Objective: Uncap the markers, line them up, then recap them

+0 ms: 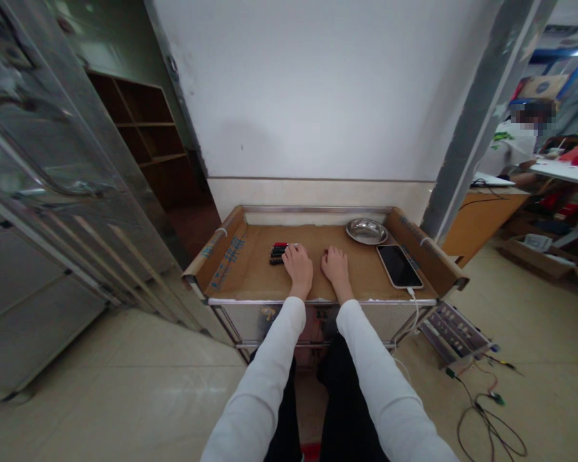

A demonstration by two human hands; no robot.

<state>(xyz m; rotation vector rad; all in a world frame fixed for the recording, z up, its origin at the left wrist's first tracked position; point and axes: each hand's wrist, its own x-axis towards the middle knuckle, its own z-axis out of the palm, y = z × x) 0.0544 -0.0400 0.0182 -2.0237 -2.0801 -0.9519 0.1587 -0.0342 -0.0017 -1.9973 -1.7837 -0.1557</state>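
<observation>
Well, from my end I see a row of pens (279, 253) lying flat on the left half of the cardboard-lined cart top (255, 282), long axes running left to right, side by side; which way their tips point I can't make out. My left hand (298, 264) bends over their right ends, but whether it grasps one I can't tell. My right hand (335, 264) rests apart, fingers curled down; its grip is unclear too. Farther right sit a metal bowl (367, 231) and a phone (399, 267).
</observation>
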